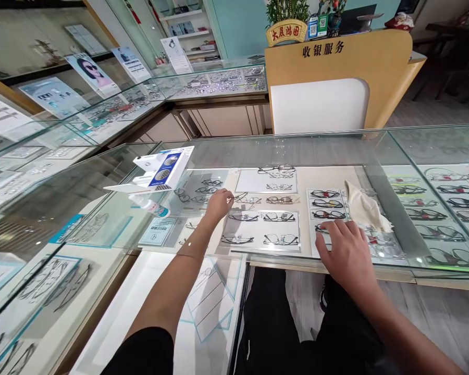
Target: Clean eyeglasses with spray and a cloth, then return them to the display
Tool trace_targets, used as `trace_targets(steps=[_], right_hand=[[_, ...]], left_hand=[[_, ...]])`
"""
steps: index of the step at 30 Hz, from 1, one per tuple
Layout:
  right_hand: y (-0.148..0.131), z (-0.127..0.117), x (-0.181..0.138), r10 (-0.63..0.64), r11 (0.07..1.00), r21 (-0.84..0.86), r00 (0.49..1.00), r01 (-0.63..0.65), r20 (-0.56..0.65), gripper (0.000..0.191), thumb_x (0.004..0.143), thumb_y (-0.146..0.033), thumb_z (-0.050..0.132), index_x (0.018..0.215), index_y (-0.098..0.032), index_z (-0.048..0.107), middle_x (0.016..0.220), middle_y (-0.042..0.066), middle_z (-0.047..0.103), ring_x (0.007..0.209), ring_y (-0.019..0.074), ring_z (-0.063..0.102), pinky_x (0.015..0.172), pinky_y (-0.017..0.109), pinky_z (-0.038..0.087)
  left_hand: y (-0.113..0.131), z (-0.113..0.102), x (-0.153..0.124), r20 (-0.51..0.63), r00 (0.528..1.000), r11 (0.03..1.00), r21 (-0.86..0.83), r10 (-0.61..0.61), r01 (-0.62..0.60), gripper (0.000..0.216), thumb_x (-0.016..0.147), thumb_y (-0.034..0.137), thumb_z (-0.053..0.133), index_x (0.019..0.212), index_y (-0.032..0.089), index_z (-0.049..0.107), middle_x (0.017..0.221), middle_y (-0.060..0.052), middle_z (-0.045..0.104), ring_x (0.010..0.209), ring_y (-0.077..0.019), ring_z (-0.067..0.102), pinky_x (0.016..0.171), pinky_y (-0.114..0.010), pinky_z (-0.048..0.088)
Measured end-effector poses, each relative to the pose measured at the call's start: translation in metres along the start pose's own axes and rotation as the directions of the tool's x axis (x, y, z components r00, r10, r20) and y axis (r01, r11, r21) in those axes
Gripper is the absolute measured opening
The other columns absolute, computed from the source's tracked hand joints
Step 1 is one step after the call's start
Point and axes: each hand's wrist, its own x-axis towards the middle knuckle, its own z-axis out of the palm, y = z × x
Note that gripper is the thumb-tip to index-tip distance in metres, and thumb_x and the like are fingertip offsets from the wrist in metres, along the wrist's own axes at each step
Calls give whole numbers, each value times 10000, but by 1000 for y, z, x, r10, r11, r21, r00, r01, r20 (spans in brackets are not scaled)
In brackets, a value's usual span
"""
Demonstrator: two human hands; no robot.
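Observation:
My left hand reaches over the glass display counter, its fingers pinched on the end of a thin-framed pair of eyeglasses. Part of that pair is hidden by the fingers. My right hand lies on the counter's glass near the front edge, fingers apart and holding nothing. Just beyond it is a crumpled cream cleaning cloth. Under the glass, several eyeglasses sit on a white tray between my hands. Dark-framed eyeglasses show beside my right fingers.
Left of my left hand, a spray bottle lies on the glass beside a white and blue folded card box. An open drawer sits below my left forearm. Beyond the counter stands a wooden cashier desk; more glass cases line the left.

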Motion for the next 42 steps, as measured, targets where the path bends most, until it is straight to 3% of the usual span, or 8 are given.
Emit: trace_targets(steps=[7, 12, 20, 24, 27, 30, 33, 42], right_hand=[[-2, -1, 1, -23, 1000, -4, 1000, 23, -15, 158, 1105, -313, 554, 1126, -205, 667, 1023, 102, 744, 945, 307, 599, 844, 434, 413], [-3, 0, 2, -13, 1000, 4, 1000, 13, -17, 113, 1090, -301, 576, 1129, -224, 650, 1008, 98, 746, 963, 321, 623, 854, 450, 433], [-6, -4, 2, 6, 1000, -7, 1000, -5, 29, 141, 1077, -318, 563, 1149, -265, 672, 992, 106, 749, 947, 337, 634, 871, 483, 460], [-6, -5, 3, 1, 1000, -11, 999, 0, 36, 139, 1087, -322, 555, 1150, -250, 656, 981, 101, 739, 950, 334, 626, 866, 476, 456], [-5, -4, 2, 0, 1000, -6, 999, 0, 45, 139, 1090, -319, 562, 1161, -240, 652, 1011, 103, 745, 958, 327, 626, 860, 467, 446], [-4, -3, 2, 16, 1000, 0, 999, -16, 37, 139, 1093, -316, 567, 1157, -236, 661, 1024, 102, 751, 960, 318, 629, 862, 455, 434], [-4, -3, 3, 23, 1000, 11, 999, -24, 28, 157, 1101, -322, 552, 1132, -225, 671, 1030, 105, 752, 958, 314, 617, 856, 443, 418], [4, -1, 1, 8, 1000, -1, 1000, -8, 8, 270, 1110, -342, 499, 1141, -178, 711, 1095, 141, 765, 1009, 338, 590, 855, 447, 369]], left_hand=[[15, 46, 71, -44, 999, 1000, -18, 21, -22, 235, 1007, 180, 560, 953, 195, 788, 1146, -165, 749, 1170, -345, 636, 975, -457, 515], [14, 74, 101, -32, 999, 999, -27, 37, -38, 283, 1000, 148, 539, 916, 205, 803, 1082, -170, 730, 1119, -343, 621, 997, -483, 507], [6, 98, 116, 24, 995, 995, 1, 101, -101, 323, 1025, 152, 511, 894, 196, 803, 1074, -177, 720, 1137, -340, 608, 1010, -470, 489], [6, 97, 118, 32, 994, 995, 25, 100, -101, 289, 1017, 132, 537, 901, 201, 793, 1075, -161, 716, 1133, -327, 605, 1011, -452, 484], [10, 88, 111, 16, 994, 993, 39, 109, -110, 200, 1015, 179, 603, 1040, 153, 799, 1250, -181, 699, 1253, -341, 573, 1090, -460, 446], [14, 72, 90, -28, 995, 994, 50, 96, -95, 265, 1011, 153, 587, 1196, 130, 775, 1430, -192, 639, 1363, -360, 529, 1164, -489, 394], [19, 51, 49, -49, 996, 997, 15, 76, -75, 423, 932, -2, 498, 1208, 162, 773, 1371, -178, 667, 1302, -344, 584, 1095, -469, 467], [52, -20, -156, 69, 984, 966, -217, 162, -144, 510, 825, -48, 434, 1095, 204, 785, 1196, -118, 743, 1166, -273, 691, 1025, -421, 574]])
